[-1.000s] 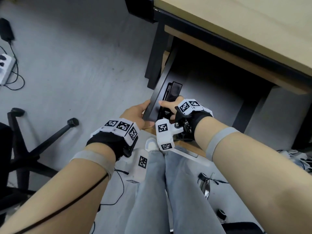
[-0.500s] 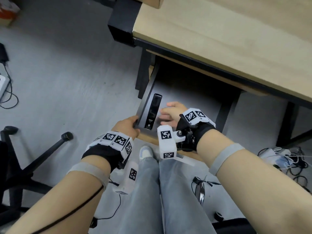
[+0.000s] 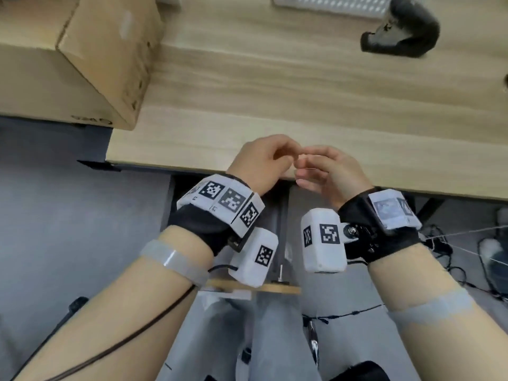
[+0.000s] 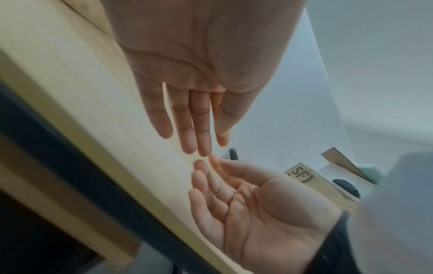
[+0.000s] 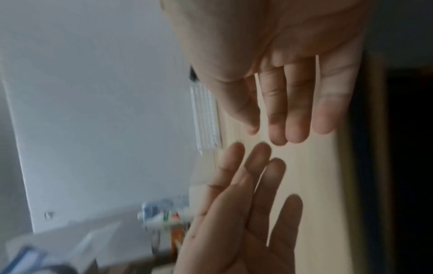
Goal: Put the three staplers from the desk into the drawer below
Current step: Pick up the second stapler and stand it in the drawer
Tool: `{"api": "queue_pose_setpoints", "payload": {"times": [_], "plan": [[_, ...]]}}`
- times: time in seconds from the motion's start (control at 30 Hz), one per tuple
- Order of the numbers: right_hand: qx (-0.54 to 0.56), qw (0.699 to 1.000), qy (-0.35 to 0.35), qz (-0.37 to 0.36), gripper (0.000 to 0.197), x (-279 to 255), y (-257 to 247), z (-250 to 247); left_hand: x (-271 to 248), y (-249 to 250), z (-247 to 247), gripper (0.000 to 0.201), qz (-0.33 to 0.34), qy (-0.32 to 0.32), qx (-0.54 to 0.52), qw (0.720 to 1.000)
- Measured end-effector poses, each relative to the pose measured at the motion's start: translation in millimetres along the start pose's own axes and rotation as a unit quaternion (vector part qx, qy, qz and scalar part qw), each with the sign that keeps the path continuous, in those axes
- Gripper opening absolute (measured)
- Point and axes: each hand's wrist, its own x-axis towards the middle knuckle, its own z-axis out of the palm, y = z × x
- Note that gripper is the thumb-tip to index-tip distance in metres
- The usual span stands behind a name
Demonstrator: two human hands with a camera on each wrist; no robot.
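In the head view, the left hand [image 3: 259,163] and the right hand [image 3: 330,171] are seen together over the near edge of the wooden desk [image 3: 302,105], fingertips almost meeting, fingers relaxed and nothing held. A cardboard box [image 3: 82,59] stands at ten o'clock on the desk; a black stapler [image 3: 401,31] lies at one o'clock, well apart from the hands, with a white keyboard [image 3: 330,4] at twelve o'clock. Below the desk edge, at six o'clock from the hands, the drawer [image 3: 277,288] is seen pulled out, its wooden front partly hidden by the wrist cameras; its contents cannot be told.

In the left wrist view, the left hand [image 4: 199,74] is shown from the palm side, fingers [image 4: 182,126] straight and slightly apart; the right hand [image 4: 257,213] lies at five o'clock, palm open, fingertips nearly touching the left ones.

In the right wrist view, blurred, the right hand [image 5: 293,64] is seen with straight fingers [image 5: 297,115]; the left hand [image 5: 246,222] is at six o'clock, fingers spread.
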Motion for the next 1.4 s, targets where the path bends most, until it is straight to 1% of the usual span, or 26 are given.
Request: {"api": "queue_pose_setpoints", "payload": {"times": [0.07,0.1,0.17,0.23,0.27,0.33,0.4,0.43,0.47,0.53,0.57,0.6,0.63,0.7,0.8,0.9,0.93,0.97,1.0,1.03,1.1,1.23,1.33,1.4], "plan": [[0.009,0.999,0.029,-0.010,0.019,13,-18,-33,34,19,24,0.037,-0.007,0.011,0.015,1.000],[0.012,0.999,0.040,-0.011,0.019,20,-26,-49,53,25,36,0.045,-0.024,0.020,0.041,0.999],[0.016,0.998,0.055,-0.012,0.019,37,-42,-78,91,33,57,0.063,-0.086,0.042,0.114,0.989],[0.015,0.998,0.066,-0.013,0.019,56,-59,-106,122,38,75,0.083,-0.172,0.059,0.194,0.964],[0.008,0.997,0.072,-0.013,0.020,66,-69,-117,133,41,84,0.094,-0.211,0.059,0.226,0.949],[-0.009,0.996,0.089,-0.012,0.020,89,-88,-137,150,45,97,0.112,-0.253,0.049,0.268,0.928],[-0.021,0.993,0.118,-0.020,0.021,115,-107,-152,164,52,104,0.122,-0.278,0.028,0.290,0.915],[-0.046,0.989,0.136,-0.038,0.021,130,-115,-158,171,55,105,0.126,-0.292,0.017,0.293,0.910],[-0.091,0.981,0.158,-0.066,0.026,146,-123,-162,177,59,105,0.129,-0.306,0.008,0.293,0.906],[-0.181,0.952,0.202,-0.143,0.049,172,-139,-166,187,65,103,0.134,-0.332,-0.006,0.291,0.897],[-0.217,0.935,0.213,-0.182,0.059,183,-147,-166,190,67,102,0.136,-0.341,-0.012,0.292,0.894],[-0.251,0.922,0.210,-0.210,0.067,194,-155,-165,192,68,102,0.137,-0.346,-0.016,0.295,0.891],[-0.286,0.911,0.198,-0.221,0.073,203,-161,-165,193,69,102,0.138,-0.347,-0.018,0.300,0.888],[-0.354,0.895,0.177,-0.207,0.081,218,-169,-164,194,68,101,0.139,-0.348,-0.024,0.300,0.888],[-0.425,0.866,0.170,-0.200,0.081,230,-174,-165,194,69,100,0.140,-0.358,-0.036,0.282,0.890],[-0.523,0.815,0.176,-0.178,0.066,234,-182,-169,194,69,99,0.142,-0.363,-0.043,0.276,0.889],[-0.546,0.806,0.162,-0.162,0.059,237,-184,-171,194,69,99,0.142,-0.364,-0.044,0.274,0.889],[-0.555,0.806,0.144,-0.146,0.054,238,-183,-171,194,69,98,0.142,-0.365,-0.045,0.270,0.890],[-0.551,0.813,0.131,-0.136,0.051,238,-181,-171,194,68,98,0.142,-0.364,-0.045,0.266,0.891],[-0.542,0.820,0.127,-0.130,0.051,236,-178,-169,194,69,98,0.142,-0.364,-0.045,0.263,0.892],[-0.533,0.825,0.136,-0.129,0.055,231,-172,-165,195,69,98,0.143,-0.366,-0.044,0.258,0.893],[-0.556,0.816,0.119,-0.101,0.070,225,-172,-164,195,67,99,0.143,-0.364,-0.043,0.261,0.893],[-0.577,0.801,0.131,-0.093,0.067,224,-173,-163,198,67,98,0.145,-0.362,-0.038,0.271,0.891],[-0.578,0.799,0.135,-0.094,0.065,222,-170,-160,200,67,97,0.146,-0.358,-0.033,0.278,0.891]]}}
